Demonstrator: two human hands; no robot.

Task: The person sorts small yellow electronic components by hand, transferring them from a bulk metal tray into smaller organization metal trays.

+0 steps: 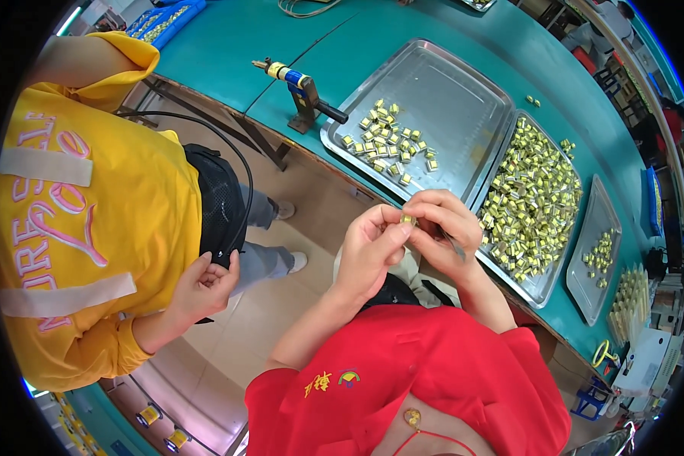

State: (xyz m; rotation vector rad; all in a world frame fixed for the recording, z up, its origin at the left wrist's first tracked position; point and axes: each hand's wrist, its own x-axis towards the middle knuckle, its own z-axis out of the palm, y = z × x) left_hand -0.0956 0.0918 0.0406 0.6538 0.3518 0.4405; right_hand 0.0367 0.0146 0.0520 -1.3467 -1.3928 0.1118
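My left hand pinches a small yellow-taped coil component, which looks like a miniature transformer, between thumb and fingertips. Closed around its other side, my right hand meets the left at the fingertips. A thin, dark, metallic sliver of a tool shows under the right fingers; its kind is unclear. Both hands are held in front of the table edge, close to a large metal tray with a loose group of similar components at its near left. Beside it, a second metal tray is heaped with them.
A smaller tray at the right holds several components. A clamp-like bench fixture with a black handle stands at the green table's edge. A person in a yellow top stands close on my left, one hand near a black waist bag.
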